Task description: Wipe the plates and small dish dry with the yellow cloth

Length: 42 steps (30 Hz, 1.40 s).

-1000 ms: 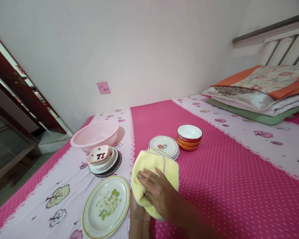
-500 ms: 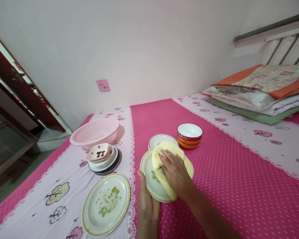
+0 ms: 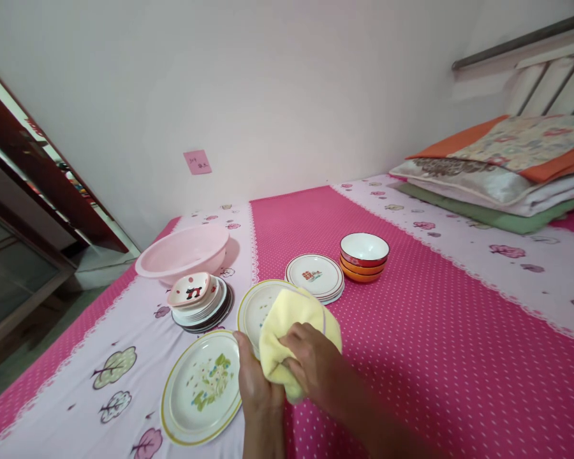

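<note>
A white plate with a yellow-green rim [image 3: 256, 305] is held in my left hand [image 3: 257, 381], the thumb at its left edge and the palm below. My right hand [image 3: 310, 360] grips a pale yellow cloth [image 3: 299, 312], bunched over the right part of that plate, and hides much of it. On the bed, left of my left hand, lies a matching plate [image 3: 203, 389] with a green leaf and flower print. Just beyond the held plate sits a stack of smaller red-rimmed plates [image 3: 316, 275].
Orange and red bowls [image 3: 364, 258] are stacked beside the small plates. At the left stand a pink basin [image 3: 184, 255] and a stack of dishes [image 3: 201, 301] topped by a square bowl. Folded bedding [image 3: 502, 169] lies at the far right, on the pink patterned bedsheet [image 3: 435, 357].
Both hands have moved left with the plate and cloth. The cloth is now more bunched in my right hand, and the small plates behind show more fully.
</note>
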Each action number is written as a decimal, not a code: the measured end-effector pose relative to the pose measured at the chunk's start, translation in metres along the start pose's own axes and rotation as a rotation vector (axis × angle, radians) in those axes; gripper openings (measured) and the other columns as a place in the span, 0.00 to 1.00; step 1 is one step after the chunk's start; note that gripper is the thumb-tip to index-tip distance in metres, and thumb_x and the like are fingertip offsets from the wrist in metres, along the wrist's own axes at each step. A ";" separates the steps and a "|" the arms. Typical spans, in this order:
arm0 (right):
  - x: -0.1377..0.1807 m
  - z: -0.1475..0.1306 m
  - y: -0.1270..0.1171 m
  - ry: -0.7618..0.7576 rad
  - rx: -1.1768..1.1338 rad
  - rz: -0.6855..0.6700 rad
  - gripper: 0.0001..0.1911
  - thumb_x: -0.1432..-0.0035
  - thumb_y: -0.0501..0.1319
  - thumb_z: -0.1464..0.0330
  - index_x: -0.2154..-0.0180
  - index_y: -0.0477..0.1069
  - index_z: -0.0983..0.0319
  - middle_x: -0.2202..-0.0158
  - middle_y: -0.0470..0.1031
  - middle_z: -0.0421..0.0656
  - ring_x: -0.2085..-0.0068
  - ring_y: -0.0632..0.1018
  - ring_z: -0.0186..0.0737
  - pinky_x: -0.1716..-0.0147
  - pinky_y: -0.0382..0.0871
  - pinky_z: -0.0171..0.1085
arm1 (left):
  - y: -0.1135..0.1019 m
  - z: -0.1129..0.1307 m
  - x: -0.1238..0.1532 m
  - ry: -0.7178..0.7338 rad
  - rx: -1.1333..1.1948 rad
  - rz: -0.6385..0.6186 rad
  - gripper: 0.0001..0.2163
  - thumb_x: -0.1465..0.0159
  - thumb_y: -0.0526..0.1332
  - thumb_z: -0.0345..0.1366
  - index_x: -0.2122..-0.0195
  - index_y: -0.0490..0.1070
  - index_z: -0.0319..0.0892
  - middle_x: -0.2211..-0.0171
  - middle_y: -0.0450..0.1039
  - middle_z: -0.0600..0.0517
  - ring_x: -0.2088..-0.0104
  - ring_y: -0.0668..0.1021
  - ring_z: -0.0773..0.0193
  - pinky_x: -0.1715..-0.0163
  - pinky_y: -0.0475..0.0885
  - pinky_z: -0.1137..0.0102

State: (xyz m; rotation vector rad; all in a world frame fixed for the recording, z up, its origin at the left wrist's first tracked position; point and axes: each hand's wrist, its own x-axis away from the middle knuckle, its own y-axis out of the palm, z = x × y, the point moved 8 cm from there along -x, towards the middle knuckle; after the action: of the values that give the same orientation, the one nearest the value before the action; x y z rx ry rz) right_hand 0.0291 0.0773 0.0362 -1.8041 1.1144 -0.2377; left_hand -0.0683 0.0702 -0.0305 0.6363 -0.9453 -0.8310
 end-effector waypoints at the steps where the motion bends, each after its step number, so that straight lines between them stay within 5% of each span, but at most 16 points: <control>1: 0.000 -0.004 0.001 -0.014 -0.023 -0.002 0.06 0.36 0.63 0.76 0.62 0.75 0.60 0.60 0.77 0.44 0.56 0.77 0.44 0.56 0.72 0.37 | 0.001 -0.003 0.001 -0.043 -0.001 -0.008 0.31 0.26 0.50 0.55 0.40 0.76 0.31 0.57 0.85 0.35 0.51 0.85 0.45 0.45 0.78 0.56; 5: -0.002 -0.010 0.004 -0.043 -0.106 0.079 0.09 0.35 0.60 0.78 0.62 0.77 0.60 0.60 0.78 0.43 0.56 0.79 0.42 0.57 0.73 0.35 | 0.003 -0.006 0.003 -0.098 0.014 -0.032 0.29 0.24 0.47 0.50 0.49 0.80 0.31 0.66 0.85 0.39 0.60 0.87 0.50 0.49 0.80 0.58; 9: -0.001 -0.012 0.001 -0.149 -0.130 0.264 0.14 0.32 0.58 0.76 0.49 0.77 0.61 0.49 0.79 0.48 0.47 0.79 0.44 0.46 0.75 0.40 | 0.003 -0.011 0.002 -0.065 0.050 -0.018 0.23 0.23 0.47 0.41 0.48 0.81 0.36 0.65 0.85 0.44 0.65 0.86 0.60 0.53 0.81 0.67; 13: 0.000 0.000 -0.001 -0.233 -0.037 0.385 0.20 0.30 0.53 0.76 0.41 0.73 0.62 0.39 0.75 0.52 0.36 0.73 0.47 0.36 0.69 0.49 | 0.008 -0.032 0.002 -0.135 0.054 -0.080 0.19 0.24 0.49 0.35 0.44 0.79 0.43 0.50 0.84 0.43 0.49 0.84 0.60 0.48 0.78 0.70; 18: -0.004 0.031 -0.014 -0.159 0.102 0.422 0.26 0.30 0.47 0.78 0.36 0.68 0.61 0.33 0.70 0.52 0.29 0.65 0.50 0.31 0.57 0.60 | 0.021 -0.057 0.006 -0.215 0.030 -0.265 0.21 0.25 0.54 0.45 0.37 0.74 0.43 0.39 0.77 0.41 0.34 0.72 0.52 0.34 0.67 0.58; 23: -0.008 0.068 -0.025 0.063 0.199 0.414 0.24 0.29 0.48 0.75 0.36 0.68 0.61 0.31 0.67 0.51 0.29 0.63 0.57 0.34 0.56 0.67 | 0.027 -0.061 0.011 -0.215 0.024 -0.352 0.26 0.26 0.54 0.50 0.36 0.73 0.40 0.37 0.74 0.39 0.31 0.68 0.47 0.32 0.64 0.53; 28: -0.010 0.084 -0.022 0.141 0.165 0.360 0.22 0.30 0.55 0.69 0.37 0.70 0.64 0.31 0.67 0.55 0.30 0.65 0.62 0.35 0.62 0.62 | 0.019 -0.042 0.005 -0.111 0.043 -0.253 0.26 0.25 0.52 0.51 0.34 0.71 0.40 0.41 0.77 0.37 0.36 0.74 0.47 0.34 0.67 0.55; 34: -0.010 0.058 -0.003 0.071 0.045 0.175 0.38 0.41 0.70 0.54 0.35 0.67 0.64 0.30 0.64 0.58 0.28 0.61 0.64 0.32 0.57 0.64 | 0.006 -0.001 -0.007 0.131 0.042 -0.133 0.26 0.25 0.51 0.51 0.31 0.67 0.44 0.41 0.77 0.39 0.41 0.79 0.49 0.37 0.71 0.57; 39: -0.004 0.028 0.012 -0.061 -0.081 0.058 0.32 0.39 0.69 0.65 0.36 0.69 0.63 0.31 0.66 0.54 0.28 0.61 0.57 0.29 0.54 0.60 | 0.000 0.021 -0.009 0.218 0.021 -0.053 0.27 0.24 0.47 0.52 0.34 0.71 0.42 0.47 0.82 0.40 0.47 0.83 0.51 0.43 0.76 0.59; 42: 0.000 0.009 0.017 -0.161 -0.205 0.017 0.26 0.37 0.65 0.71 0.38 0.72 0.60 0.33 0.69 0.49 0.28 0.62 0.51 0.28 0.55 0.54 | -0.007 0.024 -0.007 0.203 -0.020 -0.001 0.28 0.24 0.47 0.50 0.38 0.73 0.35 0.56 0.85 0.39 0.58 0.87 0.53 0.56 0.82 0.65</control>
State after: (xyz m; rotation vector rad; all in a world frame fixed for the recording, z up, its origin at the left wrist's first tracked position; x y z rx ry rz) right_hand 0.0246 0.0806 0.0174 -1.9550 1.0696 0.0339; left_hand -0.0942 0.0699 -0.0285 0.6897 -0.7515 -0.7598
